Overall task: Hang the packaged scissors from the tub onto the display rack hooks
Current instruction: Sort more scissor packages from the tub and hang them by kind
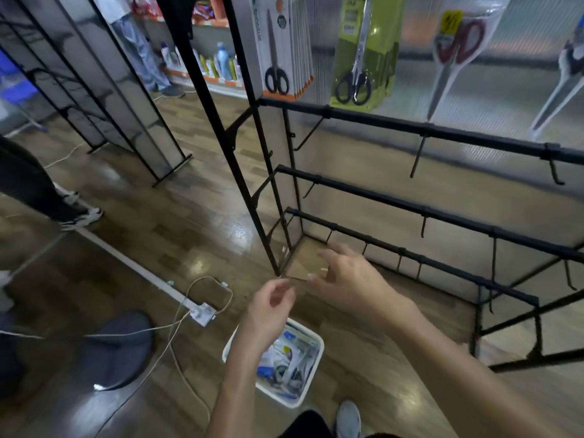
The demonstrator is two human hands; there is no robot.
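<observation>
A white tub (311, 338) stands on the floor below my hands, filled with several packaged scissors (286, 363). My left hand (271, 306) hovers above the tub with loosely curled fingers and holds nothing. My right hand (349, 278) is stretched forward with spread fingers, empty, near the lowest bar of the black display rack (410, 128). On the top row hang white-carded scissors (278, 49), green-carded scissors (360, 55), red-handled scissors (455, 52) and a further pair at the right edge (562, 83). The lower hooks (418, 156) are bare.
A power strip (203, 312) with trailing cables lies on the wooden floor to the left. A round dark stool or fan base (117, 349) sits at lower left. Another person's legs (47, 197) stand at the left. A second black rack (126, 99) stands behind.
</observation>
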